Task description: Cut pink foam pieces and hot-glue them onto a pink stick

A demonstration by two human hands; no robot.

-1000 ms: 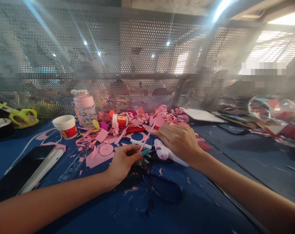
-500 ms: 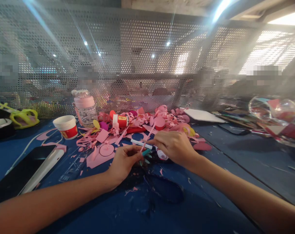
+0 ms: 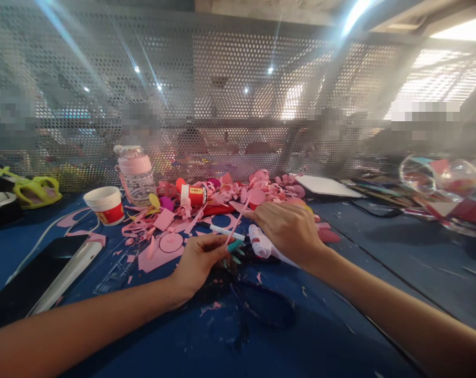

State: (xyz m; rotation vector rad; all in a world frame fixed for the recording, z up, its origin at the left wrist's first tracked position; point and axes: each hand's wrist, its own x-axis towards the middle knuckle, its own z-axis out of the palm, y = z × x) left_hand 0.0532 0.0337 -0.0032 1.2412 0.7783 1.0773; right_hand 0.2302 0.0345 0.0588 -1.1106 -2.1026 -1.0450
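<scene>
Paper strip [image 3: 238,223], pink and narrow, is gripped near its lower end by the left hand [image 3: 200,260]. Should the pinch loosen, the strip could slip out and be lost among the similar pink scraps [image 3: 165,236] beyond it; too firm a pinch could crease it, thin paper probably yielding easily. A knock from the right hand [image 3: 287,226], close by, might bend or tear the free length. A wide sweep could also nudge the white pen [image 3: 225,231] lying on the surface [image 3: 143,336].

Relative to the fingers, the strip emerges between the left thumb and forefinger, just above the long teal nails [image 3: 234,245], and slants away to the right, its far end appearing beside a pink disc [image 3: 257,197]; whether the two are joined is unclear. Right fingers curl near the strip; whether they touch or hold anything cannot be told.
</scene>
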